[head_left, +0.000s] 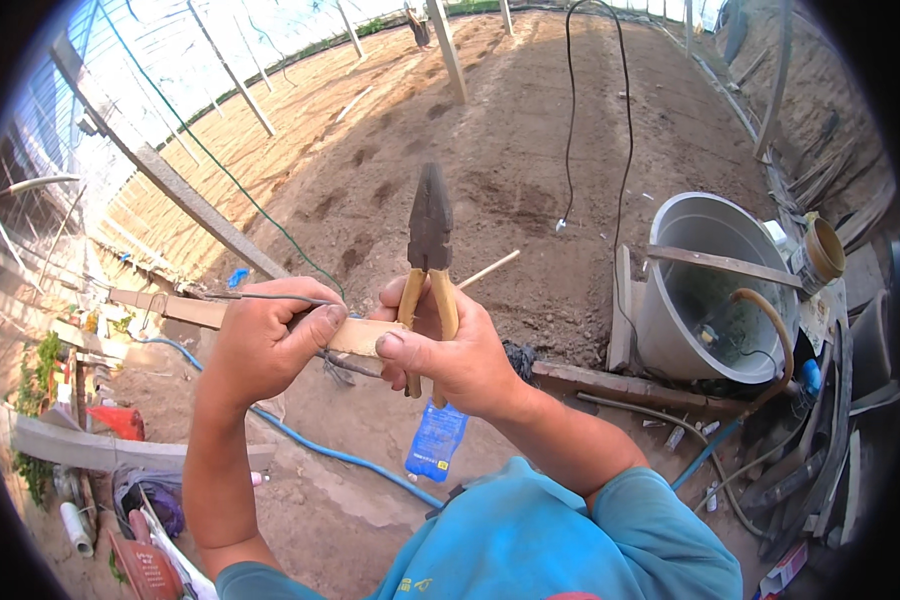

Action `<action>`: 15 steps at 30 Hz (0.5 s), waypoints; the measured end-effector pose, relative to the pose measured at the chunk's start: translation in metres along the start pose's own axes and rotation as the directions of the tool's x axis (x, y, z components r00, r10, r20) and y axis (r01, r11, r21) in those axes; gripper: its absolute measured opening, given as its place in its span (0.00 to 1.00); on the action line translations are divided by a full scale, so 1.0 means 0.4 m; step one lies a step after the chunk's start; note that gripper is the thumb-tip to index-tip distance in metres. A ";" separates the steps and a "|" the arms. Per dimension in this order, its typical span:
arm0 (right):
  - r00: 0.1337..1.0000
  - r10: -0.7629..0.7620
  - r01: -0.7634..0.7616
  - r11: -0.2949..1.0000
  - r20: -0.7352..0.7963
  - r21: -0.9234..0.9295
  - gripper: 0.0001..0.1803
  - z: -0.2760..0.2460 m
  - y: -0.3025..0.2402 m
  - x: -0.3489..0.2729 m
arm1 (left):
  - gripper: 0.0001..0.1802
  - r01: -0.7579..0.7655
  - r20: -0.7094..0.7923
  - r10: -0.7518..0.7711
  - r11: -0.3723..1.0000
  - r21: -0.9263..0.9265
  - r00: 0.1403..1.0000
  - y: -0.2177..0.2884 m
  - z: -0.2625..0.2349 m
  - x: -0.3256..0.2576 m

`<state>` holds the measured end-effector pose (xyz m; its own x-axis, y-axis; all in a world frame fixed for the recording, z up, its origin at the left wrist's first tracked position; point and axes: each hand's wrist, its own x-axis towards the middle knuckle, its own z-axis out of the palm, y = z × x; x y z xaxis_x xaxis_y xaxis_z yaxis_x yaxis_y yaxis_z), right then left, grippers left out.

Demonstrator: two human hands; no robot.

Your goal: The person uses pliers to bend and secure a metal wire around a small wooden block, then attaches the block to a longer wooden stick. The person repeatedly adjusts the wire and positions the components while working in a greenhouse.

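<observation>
My right hand (462,352) is closed round the tan handles of a pair of pliers (430,222), whose dark jaws point up and away from me. My left hand (255,348) is closed on a pale wooden strip (182,309) together with a dark wire (282,297). The strip runs from the left through this hand, and its end reaches my right thumb. Part of the wire shows above the left fist and part below the strip. A thin light stick (490,268) juts out beyond the pliers; its other end is hidden behind my right hand.
A large grey bucket (660,300) stands at the right with a board (725,267) across its rim and a hose (770,310) in it. A blue hose (340,458) crosses the ground below my hands. Posts (448,50) and a hanging black cable (627,100) rise ahead.
</observation>
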<state>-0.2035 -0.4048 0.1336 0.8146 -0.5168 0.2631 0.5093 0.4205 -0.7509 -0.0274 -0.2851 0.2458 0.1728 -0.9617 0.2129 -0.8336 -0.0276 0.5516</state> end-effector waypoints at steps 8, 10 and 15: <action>0.902 0.179 -0.266 0.948 -0.393 -0.178 0.24 -0.213 -0.103 0.220 | 0.16 -0.040 -0.064 0.045 0.996 0.085 0.997 -0.032 0.000 0.007; 0.879 0.127 -0.266 0.931 -0.460 -0.250 0.22 -0.284 -0.167 0.294 | 0.17 -0.066 -0.044 0.070 0.995 0.080 0.997 -0.032 0.000 0.019; 0.888 0.191 -0.364 0.849 -0.419 -0.384 0.22 -0.378 -0.091 0.206 | 0.19 -0.134 -0.044 0.138 0.988 0.083 0.990 -0.060 -0.013 0.028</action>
<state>-0.1968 -0.5754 0.0909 0.7038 -0.6912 -0.1637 0.0294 0.2586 -0.9655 -0.0028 -0.2940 0.2392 0.0790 -0.9435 0.3219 -0.8897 0.0789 0.4497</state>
